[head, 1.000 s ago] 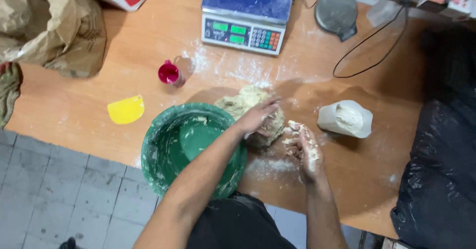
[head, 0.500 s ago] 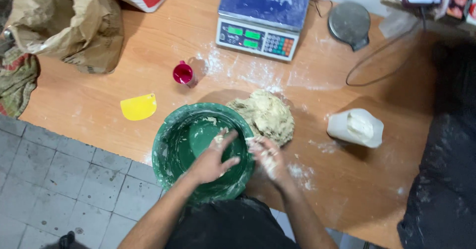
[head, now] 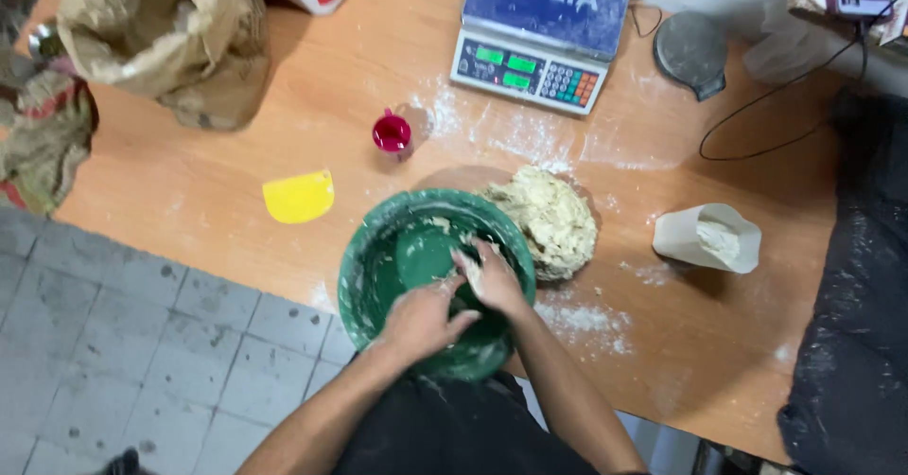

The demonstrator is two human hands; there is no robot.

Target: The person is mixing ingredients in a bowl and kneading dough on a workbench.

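Already the bulk of the dough (head: 550,219) sits out on the wooden table (head: 236,172), a rough, shaggy lump just beyond the right hand (head: 492,281) and touching the far rim of the green bowl (head: 364,267). Both hands are down inside that bowl. The right hand, caked in flour and dough, is half curled with its fingers pressed toward the bowl's inner wall, gripping nothing that can be made out. The left hand (head: 421,319) lies beside it, nearer the body, fingers loosely bent and resting against the right hand or the bowl's bottom; whether it grips anything cannot be told.

Judging by this, the mixing looks finished and the emptying of the bowl nearly so: only smears and small scraps cling to its green walls, and these are what remains to be gathered. The lump itself looks unkneaded, its surface lumpy and torn, so the working of it seems yet to come.

Loose flour dusts the table to the right of the hands. A yellow scraper (head: 299,197) lies untouched well to the left, a small red cup (head: 391,132) beyond the bowl, a scale (head: 544,40) farther off, and a white flour scoop (head: 707,238) well to the right.
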